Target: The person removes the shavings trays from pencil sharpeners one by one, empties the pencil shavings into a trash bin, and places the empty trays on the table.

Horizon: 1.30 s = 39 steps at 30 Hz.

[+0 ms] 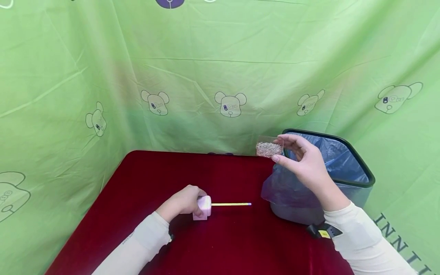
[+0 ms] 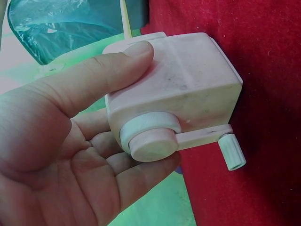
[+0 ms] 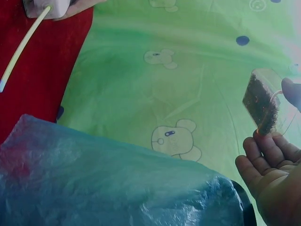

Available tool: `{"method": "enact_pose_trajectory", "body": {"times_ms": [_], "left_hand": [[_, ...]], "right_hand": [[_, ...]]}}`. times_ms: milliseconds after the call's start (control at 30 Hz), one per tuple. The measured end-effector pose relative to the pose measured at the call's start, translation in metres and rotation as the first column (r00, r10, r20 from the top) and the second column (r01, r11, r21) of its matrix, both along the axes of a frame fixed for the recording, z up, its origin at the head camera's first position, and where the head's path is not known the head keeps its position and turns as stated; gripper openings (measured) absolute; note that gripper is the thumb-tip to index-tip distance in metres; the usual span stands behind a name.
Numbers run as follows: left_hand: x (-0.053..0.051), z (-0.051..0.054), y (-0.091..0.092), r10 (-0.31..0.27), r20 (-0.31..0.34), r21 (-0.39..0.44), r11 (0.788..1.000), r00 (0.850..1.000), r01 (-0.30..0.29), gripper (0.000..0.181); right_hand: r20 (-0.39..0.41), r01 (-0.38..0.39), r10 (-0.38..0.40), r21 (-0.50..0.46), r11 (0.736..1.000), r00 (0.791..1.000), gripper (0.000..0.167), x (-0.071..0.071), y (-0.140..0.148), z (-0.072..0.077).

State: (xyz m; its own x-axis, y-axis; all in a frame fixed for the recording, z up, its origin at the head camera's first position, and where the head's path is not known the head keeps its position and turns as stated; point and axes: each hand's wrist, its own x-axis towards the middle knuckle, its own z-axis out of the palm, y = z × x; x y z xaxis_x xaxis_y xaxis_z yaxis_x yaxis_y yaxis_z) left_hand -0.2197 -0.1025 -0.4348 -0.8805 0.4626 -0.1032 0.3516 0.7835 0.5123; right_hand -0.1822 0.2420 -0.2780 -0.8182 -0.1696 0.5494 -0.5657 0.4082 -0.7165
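Sharpener [image 2: 188, 66] gripped in the left hand [image 1: 185, 200], the right hand [image 1: 307, 163] pinches a shavings drawer [image 1: 269, 149], apparently for emptying, which calls for tipping over the bin [image 1: 293, 214].

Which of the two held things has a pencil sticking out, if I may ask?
The pale pink sharpener in the left hand; the clear container in the right hand has none.

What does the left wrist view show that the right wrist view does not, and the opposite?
Only the left wrist view shows the pale pink plastic crank. Only the right wrist view shows the clear rectangular plastic container of shavings, held by the right grip. Both show the pale pink boxy sharpener, left grip, thin yellow pencil, red velvety cloth and translucent blue plastic bag.
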Motion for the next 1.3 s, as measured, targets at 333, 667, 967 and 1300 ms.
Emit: {"method": "enact_pose_trajectory", "body": {"times_ms": [333,667,967,1300], "left_hand": [[0.001,0.000,0.000,0.017,0.005,-0.002,1.000,1.000,-0.017,0.063],[0.002,-0.001,0.000,0.018,-0.001,0.018,1.000,1.000,-0.018,0.062],[0.002,-0.001,0.000,0.017,0.002,0.017,1.000,1.000,-0.017,0.061],[0.001,-0.002,-0.001,0.017,-0.003,0.003,1.000,1.000,-0.017,0.062]], "right_hand": [[-0.008,0.023,-0.023,0.019,1.000,1.000,0.050,0.001,0.005,0.003],[0.000,0.069,-0.069,0.055,0.996,0.998,0.052,0.001,0.015,0.007],[-0.007,0.090,-0.090,0.064,0.994,0.996,0.053,-0.004,0.025,0.006],[0.018,0.160,-0.164,0.135,0.978,0.986,0.053,-0.004,0.032,0.009]]}}
